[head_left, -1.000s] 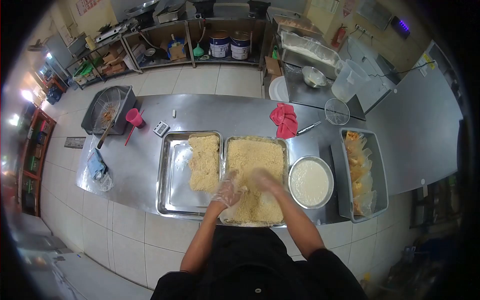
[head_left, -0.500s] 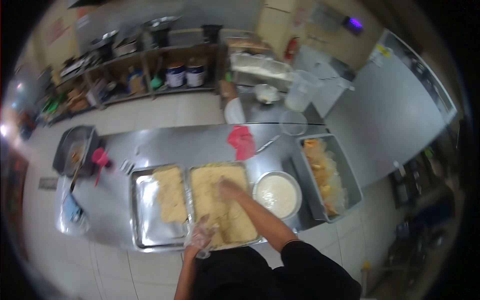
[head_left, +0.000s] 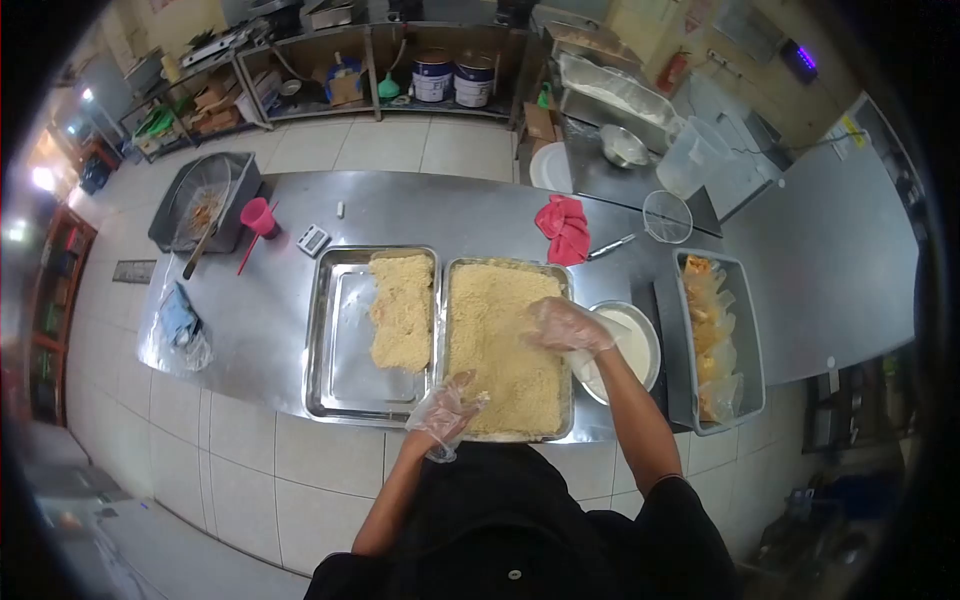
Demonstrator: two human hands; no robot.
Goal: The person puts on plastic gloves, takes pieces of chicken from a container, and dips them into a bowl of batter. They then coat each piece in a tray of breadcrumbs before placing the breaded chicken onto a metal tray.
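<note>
A metal tray (head_left: 568, 400) full of pale yellow crumbs (head_left: 500, 330) lies in front of me. My right hand (head_left: 570, 327), in a clear plastic glove, is over the right side of the crumbs; its fingertips are smeared by motion. Near the tray's front left corner, my gloved left hand (head_left: 445, 412) has its fingers apart, with bits of coating stuck to them. To the left, a second metal tray (head_left: 345, 350) holds flat crumb-coated pieces (head_left: 402, 315) along its right side. A bowl (head_left: 652, 345) of white liquid batter (head_left: 632, 350) stands right of the crumbs, partly behind my right forearm.
A grey bin (head_left: 755, 350) with bagged orange food stands at the right. Behind the trays lie a pink cloth (head_left: 563, 228) and a round strainer (head_left: 667, 217). A grey tub (head_left: 240, 190), pink cup (head_left: 258, 215), small timer (head_left: 313, 240) and blue cloth (head_left: 180, 318) occupy the left.
My view has shifted, so the table appears higher and farther right. My right hand has moved from the middle of the crumbs to their right side. My left hand stays near the front left corner.
</note>
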